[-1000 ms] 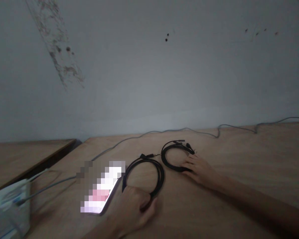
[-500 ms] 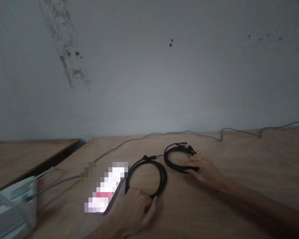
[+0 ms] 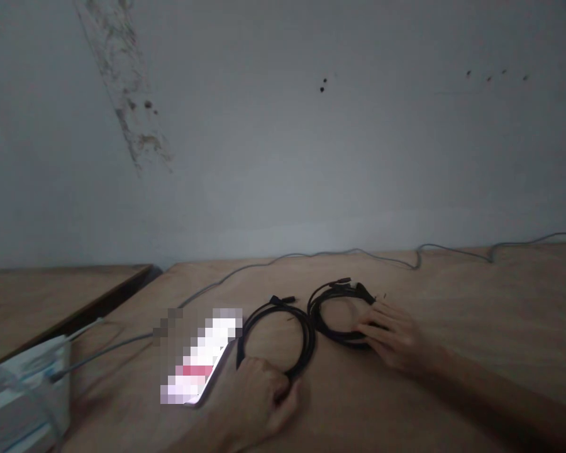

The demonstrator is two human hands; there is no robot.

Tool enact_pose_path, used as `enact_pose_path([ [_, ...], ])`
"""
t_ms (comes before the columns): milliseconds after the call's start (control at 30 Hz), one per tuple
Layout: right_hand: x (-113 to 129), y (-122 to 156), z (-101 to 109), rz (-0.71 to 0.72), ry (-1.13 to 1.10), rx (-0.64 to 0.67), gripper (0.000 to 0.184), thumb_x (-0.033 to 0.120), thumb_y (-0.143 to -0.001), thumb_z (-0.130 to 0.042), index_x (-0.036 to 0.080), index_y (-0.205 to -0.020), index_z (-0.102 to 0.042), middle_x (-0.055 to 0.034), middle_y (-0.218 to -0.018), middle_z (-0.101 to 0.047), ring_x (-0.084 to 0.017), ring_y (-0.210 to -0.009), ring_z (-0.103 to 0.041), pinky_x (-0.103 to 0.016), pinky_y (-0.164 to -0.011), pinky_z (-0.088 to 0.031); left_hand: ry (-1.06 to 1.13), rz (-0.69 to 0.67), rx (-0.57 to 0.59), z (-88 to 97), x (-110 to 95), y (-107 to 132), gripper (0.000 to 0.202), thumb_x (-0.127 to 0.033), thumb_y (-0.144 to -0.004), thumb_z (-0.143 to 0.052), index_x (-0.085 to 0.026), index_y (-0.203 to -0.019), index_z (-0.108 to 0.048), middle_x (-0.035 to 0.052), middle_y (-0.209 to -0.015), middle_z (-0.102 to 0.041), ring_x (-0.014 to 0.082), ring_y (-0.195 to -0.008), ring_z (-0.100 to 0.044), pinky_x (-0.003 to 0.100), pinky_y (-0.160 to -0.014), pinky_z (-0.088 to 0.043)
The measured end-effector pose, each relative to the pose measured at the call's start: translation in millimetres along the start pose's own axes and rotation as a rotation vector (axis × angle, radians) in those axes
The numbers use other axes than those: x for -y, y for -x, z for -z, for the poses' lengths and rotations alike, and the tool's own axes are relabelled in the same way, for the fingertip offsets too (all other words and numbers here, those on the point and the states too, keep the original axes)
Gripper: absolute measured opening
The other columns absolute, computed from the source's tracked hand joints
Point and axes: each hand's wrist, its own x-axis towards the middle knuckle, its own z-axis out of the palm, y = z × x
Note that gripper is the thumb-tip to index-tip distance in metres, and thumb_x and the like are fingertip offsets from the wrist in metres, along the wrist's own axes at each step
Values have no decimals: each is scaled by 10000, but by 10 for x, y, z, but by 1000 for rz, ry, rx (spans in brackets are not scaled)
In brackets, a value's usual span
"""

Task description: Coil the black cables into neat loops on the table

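Two coils of black cable lie side by side on the wooden table. My left hand point(image 3: 264, 390) is closed around the near edge of the left cable coil point(image 3: 309, 343), whose plug end rests at its far side. On the right cable coil point(image 3: 327, 333), my right hand point(image 3: 391, 333) has its fingers wrapped over the right side; the thumb is partly hidden. Connector ends stick out at the top of this right coil. The two coils nearly touch between my hands.
A phone with a lit, pixelated screen point(image 3: 200, 362) lies left of my left hand. White boxes point(image 3: 33, 390) sit at the lower left. A thin grey cable point(image 3: 245, 267) runs along the table point(image 3: 476, 327) by the wall point(image 3: 283, 138).
My right hand has drawn the right coil slightly nearer, so it sits closer to the left coil. My left hand and its coil have stayed in place.
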Motion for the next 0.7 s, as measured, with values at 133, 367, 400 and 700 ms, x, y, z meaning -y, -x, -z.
enact_pose_path([
  [133,147,28,62,-42,-46,215,229,197,-911,-573,197,-1094,-710,-111,-996,-724,-260,-943,-654,-439,-883,-535,25,37,0,44,-18,-11,516,-459,-968,-451,-185,-531,-478,18,-497,-559,127,-469,-459,308,-521,-175],
  [367,262,-174,159,-337,-207,517,257,386,-976,-589,271,-1161,-726,-65,-1080,-717,-234,-970,-661,-364,-857,-539,89,45,-27,71,-15,-36,454,-481,-941,-476,-195,-588,-473,18,-569,-585,146,-532,-514,302,-547,-225],
  [400,277,-207,160,-384,-244,560,243,359,-976,-590,286,-1164,-726,-50,-1073,-720,-223,-965,-662,-345,-848,-533,99,51,-31,68,-12,-34,450,-483,-942,-473,-196,-595,-469,16,-571,-581,147,-535,-514,301,-549,-228],
  [700,284,-264,40,-678,-303,693,242,312,-856,-700,283,-1094,-731,-30,-1124,-730,-260,-1051,-646,-364,-918,-463,152,134,-26,73,1,-48,472,-473,-969,-447,-190,-591,-419,6,-565,-567,131,-520,-461,303,-547,-210],
])
